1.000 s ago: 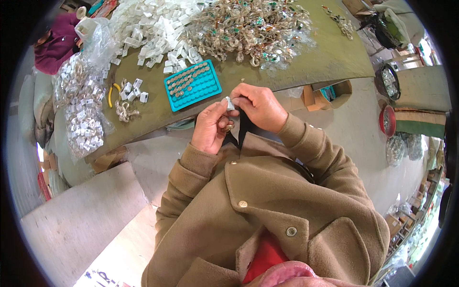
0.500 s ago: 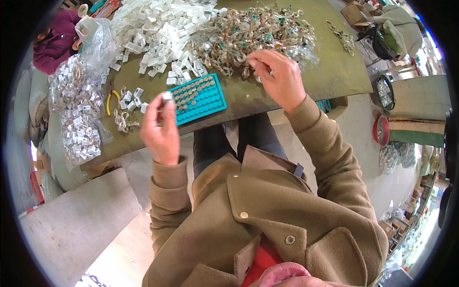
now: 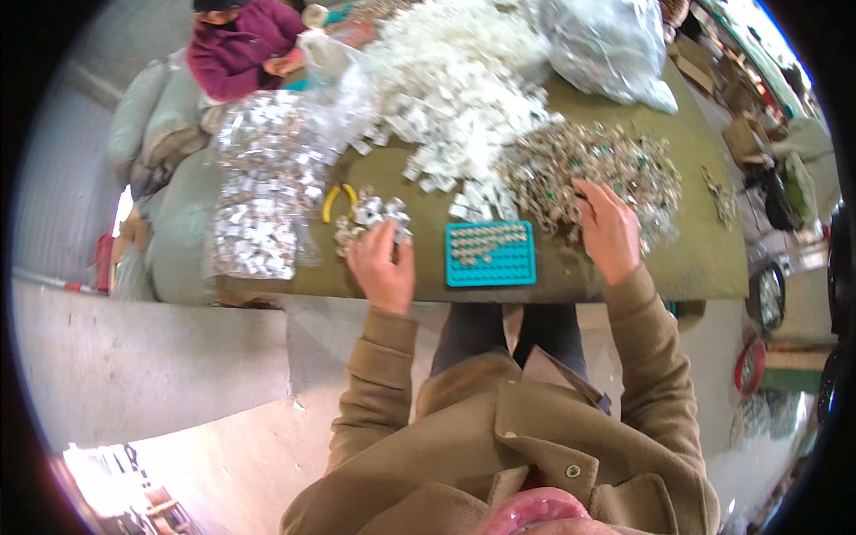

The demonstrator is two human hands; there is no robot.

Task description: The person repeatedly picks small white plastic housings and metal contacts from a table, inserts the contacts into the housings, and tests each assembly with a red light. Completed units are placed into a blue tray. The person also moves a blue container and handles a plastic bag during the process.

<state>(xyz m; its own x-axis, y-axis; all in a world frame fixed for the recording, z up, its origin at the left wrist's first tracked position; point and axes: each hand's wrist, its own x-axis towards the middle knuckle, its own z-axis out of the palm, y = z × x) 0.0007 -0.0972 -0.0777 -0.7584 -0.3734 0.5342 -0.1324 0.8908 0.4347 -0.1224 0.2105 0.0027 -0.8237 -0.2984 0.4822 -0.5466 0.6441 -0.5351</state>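
Observation:
My left hand [image 3: 383, 269] is at the table's near edge, its fingertips at a small group of white plastic pieces [image 3: 371, 210]. Thumb and forefinger look apart, with nothing visible between them. My right hand [image 3: 612, 234] reaches to the near side of a heap of clear coiled cords [image 3: 593, 160] with small green and amber bits. Its thumb and forefinger are apart, the fingertips against the heap. Between my hands lies a teal tray [image 3: 490, 275] with rows of round hollows. Small round metallic pieces [image 3: 486, 239] sit in its far rows.
Yellow-handled pliers [image 3: 330, 203] lie beyond my left hand. A big heap of white plastic pieces [image 3: 464, 98] spreads behind the tray. Filled clear bags [image 3: 259, 192] line the left side; another plastic bag [image 3: 611, 49] is at the back. A person in purple [image 3: 241, 49] sits far left.
The view has swung left, so the table appears farther right. My left hand has moved from beside the tray to the small white group, and the piece it held no longer shows. My right hand stays at the cords.

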